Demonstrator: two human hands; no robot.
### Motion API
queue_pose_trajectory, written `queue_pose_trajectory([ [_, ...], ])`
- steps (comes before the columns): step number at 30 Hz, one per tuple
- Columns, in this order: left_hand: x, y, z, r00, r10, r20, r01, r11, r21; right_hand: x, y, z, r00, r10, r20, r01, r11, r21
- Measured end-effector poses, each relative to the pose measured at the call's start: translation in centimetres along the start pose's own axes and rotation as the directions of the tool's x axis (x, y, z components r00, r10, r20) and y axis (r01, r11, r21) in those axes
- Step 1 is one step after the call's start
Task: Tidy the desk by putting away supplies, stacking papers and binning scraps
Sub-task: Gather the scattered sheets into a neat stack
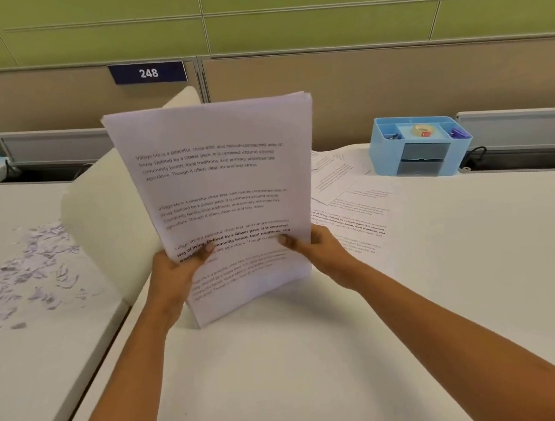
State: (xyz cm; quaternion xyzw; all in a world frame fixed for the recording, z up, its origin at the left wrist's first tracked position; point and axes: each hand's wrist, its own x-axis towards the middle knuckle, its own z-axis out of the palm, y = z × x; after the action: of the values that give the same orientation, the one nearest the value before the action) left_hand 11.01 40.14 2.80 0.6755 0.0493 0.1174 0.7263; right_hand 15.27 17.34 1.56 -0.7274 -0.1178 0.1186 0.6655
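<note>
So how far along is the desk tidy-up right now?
Partway. Tape and small supplies already sit in the blue organizer. The left hand and right hand hold a paper stack upright, its bottom edge on the desk. Left: loose sheets behind it and scraps on the neighbouring surface.

Two bare forearms with no sleeves in view, bare left hand [174,269], bare right hand [319,248], short plain fingernails

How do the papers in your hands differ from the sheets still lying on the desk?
The held stack stands upright, bottom edge on the desk, gripped by the left hand and right hand; the loose sheets lie flat, untouched. The stack's edges are squared; the sheets are fanned askew. Both are white printed pages.
</note>
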Motion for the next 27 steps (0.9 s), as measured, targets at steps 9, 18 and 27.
queue_pose_trajectory([
  [9,0.1,-1.5,-1.1,0.967,-0.148,-0.206,0.147,0.989,-0.021,3.2,4.4,-4.3,0.988,0.116,-0.098,-0.140,0.446,-0.884],
  [18,0.3,-2.1,-1.9,0.941,-0.280,-0.191,0.262,0.958,-0.116,0.1,3.8,-5.1,0.999,-0.022,0.036,0.042,0.554,-0.831],
  [27,-0.2,-3.1,-1.4,0.931,-0.327,-0.163,0.303,0.940,-0.156,0.8,2.4,-8.3,0.896,-0.059,-0.441,-0.301,0.650,-0.698],
])
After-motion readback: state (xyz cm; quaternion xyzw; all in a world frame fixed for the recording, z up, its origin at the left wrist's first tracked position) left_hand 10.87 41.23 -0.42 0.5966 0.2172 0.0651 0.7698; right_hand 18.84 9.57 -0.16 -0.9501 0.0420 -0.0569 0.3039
